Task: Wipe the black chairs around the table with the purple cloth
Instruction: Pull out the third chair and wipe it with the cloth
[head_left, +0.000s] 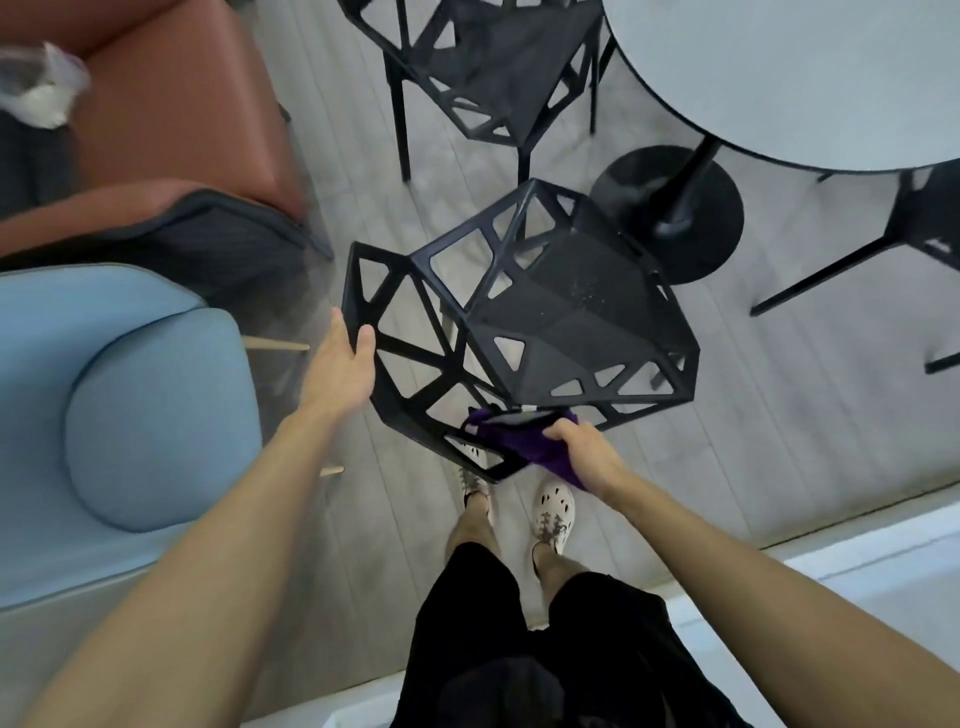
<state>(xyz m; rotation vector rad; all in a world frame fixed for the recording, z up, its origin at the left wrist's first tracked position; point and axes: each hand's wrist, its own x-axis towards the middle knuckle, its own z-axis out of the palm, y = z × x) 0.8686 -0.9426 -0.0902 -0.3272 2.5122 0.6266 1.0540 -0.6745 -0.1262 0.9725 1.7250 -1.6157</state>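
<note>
Gripping chair (566, 306) edges: left hand (345, 364) bare, right hand (584, 449) through purple cloth (524, 441).

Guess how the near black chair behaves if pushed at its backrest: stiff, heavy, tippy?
Probably stiff: the chair is straight hard struts, none bending under the left hand. Likely light for its size, being mostly open lattice. May skid rather than tip on the floor; its legs are hidden, so unsure.

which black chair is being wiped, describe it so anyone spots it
Find the round white table. Beside its pedestal base stands the nearest black chair. Only it is held: left hand grips its frame, right hand presses the purple cloth on it.
</note>
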